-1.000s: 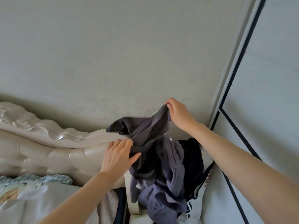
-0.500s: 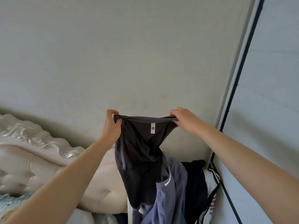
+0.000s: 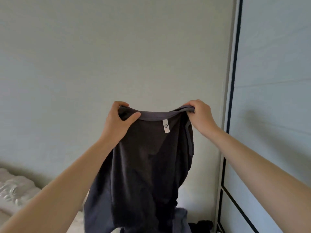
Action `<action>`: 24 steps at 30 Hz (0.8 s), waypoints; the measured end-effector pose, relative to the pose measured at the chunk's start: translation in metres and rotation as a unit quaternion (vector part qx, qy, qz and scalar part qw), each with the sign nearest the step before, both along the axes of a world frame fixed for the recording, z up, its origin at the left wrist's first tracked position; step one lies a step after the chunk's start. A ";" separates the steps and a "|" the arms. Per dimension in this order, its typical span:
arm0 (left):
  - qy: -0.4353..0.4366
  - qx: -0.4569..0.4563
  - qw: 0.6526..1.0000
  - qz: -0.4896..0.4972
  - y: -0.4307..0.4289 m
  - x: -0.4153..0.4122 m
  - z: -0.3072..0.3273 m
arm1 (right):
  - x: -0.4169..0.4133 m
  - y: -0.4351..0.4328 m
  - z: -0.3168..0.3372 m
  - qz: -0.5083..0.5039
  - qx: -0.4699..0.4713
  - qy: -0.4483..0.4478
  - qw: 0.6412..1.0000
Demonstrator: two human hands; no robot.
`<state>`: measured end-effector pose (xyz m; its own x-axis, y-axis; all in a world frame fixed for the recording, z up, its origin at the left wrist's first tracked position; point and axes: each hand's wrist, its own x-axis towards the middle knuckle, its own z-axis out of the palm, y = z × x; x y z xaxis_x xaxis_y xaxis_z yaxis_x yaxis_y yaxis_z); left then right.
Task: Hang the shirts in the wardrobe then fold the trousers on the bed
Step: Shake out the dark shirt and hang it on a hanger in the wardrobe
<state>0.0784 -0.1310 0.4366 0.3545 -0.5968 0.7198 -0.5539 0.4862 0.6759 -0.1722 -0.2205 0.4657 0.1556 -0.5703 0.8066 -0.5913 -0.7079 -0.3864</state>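
Note:
A dark grey shirt (image 3: 144, 174) hangs in the air in front of me, its neck edge stretched level with a small white label below the middle. My left hand (image 3: 117, 120) pinches the left end of that edge, thumb over the front. My right hand (image 3: 200, 115) grips the right end, fingers curled over the fabric. The shirt's lower part drops out of view at the bottom. A bluish garment (image 3: 180, 219) and a black one (image 3: 200, 224) show just below it.
A plain pale wall (image 3: 117, 56) fills the background. The wardrobe's pale sliding door (image 3: 272, 98) with a dark frame line stands at the right. The cream padded headboard (image 3: 15, 190) shows at the lower left.
Both hands have lifted the dark shirt up off the clothes pile and spread its neck edge wide. My view has tilted upward, so the pile and headboard sank low.

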 end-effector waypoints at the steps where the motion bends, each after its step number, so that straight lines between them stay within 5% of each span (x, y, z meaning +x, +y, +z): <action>1: -0.004 -0.017 1.000 0.003 0.007 0.000 0.010 | -0.002 0.010 0.011 0.002 -0.011 -0.006 1.000; 19: 0.050 -0.172 0.980 -0.089 0.147 -0.020 0.090 | -0.029 0.204 0.075 -0.054 -0.113 -0.107 0.986; 24: 0.009 -0.083 0.985 -0.151 0.172 -0.033 0.073 | -0.042 0.249 0.054 -0.028 0.037 -0.099 0.994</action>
